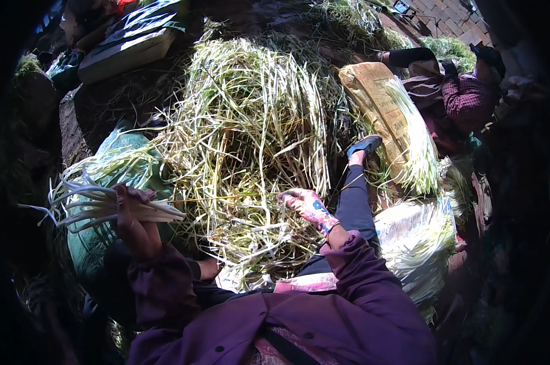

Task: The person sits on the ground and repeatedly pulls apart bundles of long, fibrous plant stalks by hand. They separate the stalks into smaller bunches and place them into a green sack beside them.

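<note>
My bare left hand (136,214) is closed round a bundle of long, pale stalks (92,203), which look like blanched chives. Their ends point right and left of the fist. From the bundle's right end a thin yellowish strand (225,198) runs across to my right hand (307,207), which wears a floral-patterned glove and pinches it at the fingertips. Under the strand and in front of me lies a large heap of green and straw-coloured leaves (256,123). Behind the left hand stands a full green mesh sack (85,246), with pale leaves draped over its top.
A tan woven sack (371,91) at the right carries a bundle of pale stalks (416,141). Nearer lies a white sack (393,223) with more stalks. A person in a checked shirt (471,100) sits beyond. A cloth-covered block (129,52) stands at the upper left.
</note>
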